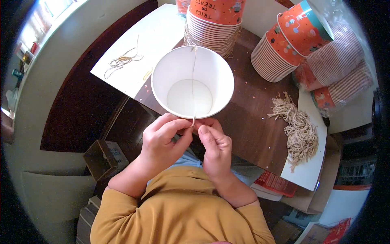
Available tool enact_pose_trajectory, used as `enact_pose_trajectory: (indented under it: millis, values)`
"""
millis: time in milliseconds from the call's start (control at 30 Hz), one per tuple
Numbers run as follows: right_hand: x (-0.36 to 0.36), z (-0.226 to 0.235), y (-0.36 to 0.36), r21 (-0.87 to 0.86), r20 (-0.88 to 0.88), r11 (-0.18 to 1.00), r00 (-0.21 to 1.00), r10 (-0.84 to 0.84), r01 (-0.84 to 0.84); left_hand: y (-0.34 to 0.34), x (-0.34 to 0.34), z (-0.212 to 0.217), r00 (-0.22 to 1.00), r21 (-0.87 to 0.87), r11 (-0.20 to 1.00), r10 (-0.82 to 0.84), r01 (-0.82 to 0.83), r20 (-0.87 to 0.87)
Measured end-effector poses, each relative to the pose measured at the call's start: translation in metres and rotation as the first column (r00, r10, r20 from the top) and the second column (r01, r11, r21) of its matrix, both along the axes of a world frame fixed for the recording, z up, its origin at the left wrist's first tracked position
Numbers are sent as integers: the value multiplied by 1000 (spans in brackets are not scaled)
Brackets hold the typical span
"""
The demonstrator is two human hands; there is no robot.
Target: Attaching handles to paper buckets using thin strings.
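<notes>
A white-lined paper bucket (pixel 162 81) stands at the near edge of the brown table, its mouth tilted toward me. One beige string (pixel 193 77) crosses the mouth from the far rim to the near rim. Just below the near rim, my left hand (pixel 164 134) pinches the string between thumb and fingers. My right hand (pixel 215 148) is closed beside it, thumb against bent forefinger, at the same short length of string. Its other fingers reach behind, under the rim. Whatever knot or end lies between the fingertips is too small to make out.
Stacked orange buckets (pixel 217 24) stand behind, with string around them. Another leaning stack (pixel 280 49) is at the right, beside bagged striped buckets (pixel 337 57). A heap of beige strings (pixel 300 134) lies at the right edge, loose strings (pixel 122 61) on the white board at left.
</notes>
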State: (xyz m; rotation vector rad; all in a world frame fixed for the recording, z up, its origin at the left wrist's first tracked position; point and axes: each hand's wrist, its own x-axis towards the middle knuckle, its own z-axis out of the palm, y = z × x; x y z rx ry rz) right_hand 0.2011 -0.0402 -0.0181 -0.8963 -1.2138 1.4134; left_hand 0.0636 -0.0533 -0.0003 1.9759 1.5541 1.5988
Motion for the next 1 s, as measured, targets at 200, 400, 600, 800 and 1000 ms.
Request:
enact_pose_trajectory:
  millis: [200,400,600,800,1000]
  values:
    - [0,2,6,-233,-286,965,957,53,-123,1,-2,5,993,-56,992,-114,116,31]
    - [2,-4,13,-352,-382,909,920,80,-225,-4,-6,-2,941,-259,946,-109,197,320]
    - [0,-8,12,-405,-410,884,911,53,-233,-5,-7,-6,884,-341,921,-10,191,468]
    - [3,-8,15,-422,-596,826,801,57,-372,-4,-9,-5,915,-342,929,6,145,404]
    - [6,-8,19,-400,-579,828,808,103,-393,-4,-14,9,930,-457,875,20,161,367]
